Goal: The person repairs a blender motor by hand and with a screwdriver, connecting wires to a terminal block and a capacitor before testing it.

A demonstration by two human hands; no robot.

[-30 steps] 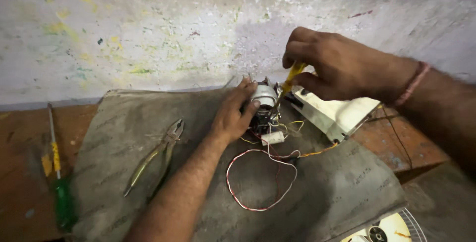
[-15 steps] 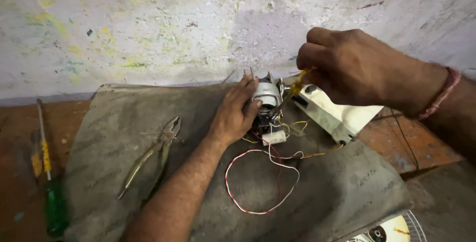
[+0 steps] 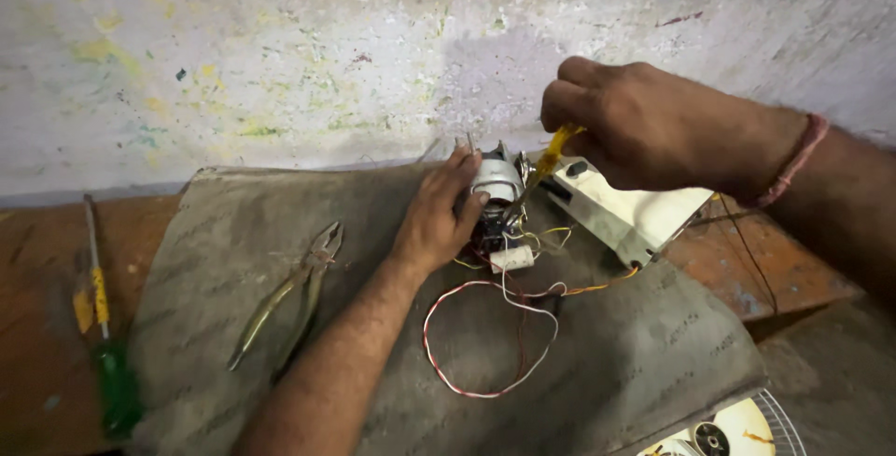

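- left hand (image 3: pixel 437 223): fingers curled around the near-left side of the small electric motor (image 3: pixel 497 183), gripping it and pressing it in place.
- right hand (image 3: pixel 644 125): closed in a fist around the yellow handle of a screwdriver (image 3: pixel 546 165); the shaft slants down and left, with its tip at the right side of the motor.
- motor: silver, round-bodied, standing on the grey mat (image 3: pixel 233 260) close to the wall (image 3: pixel 280 55), between the two hands.
- white housing (image 3: pixel 621 213): an open, box-like plastic shell lying tilted just right of the motor, under the right hand. what lies inside it cannot be made out.
- wiring: a red-and-white twisted wire loop (image 3: pixel 485 335) lies on the mat in front of the motor; thinner yellow and orange wires run from the motor base toward the housing. a small white block (image 3: pixel 511 258) sits among the wires at the motor's foot.
- pliers (image 3: pixel 289 302): lying on the mat left of the left forearm, jaws pointing toward the wall, well apart from the motor.
- green-handled screwdriver (image 3: pixel 103 325): lying off the mat on the reddish floor (image 3: pixel 37 260), at far left.
- round cream-coloured part (image 3: pixel 723 433): partly visible at the bottom right edge, off the mat.
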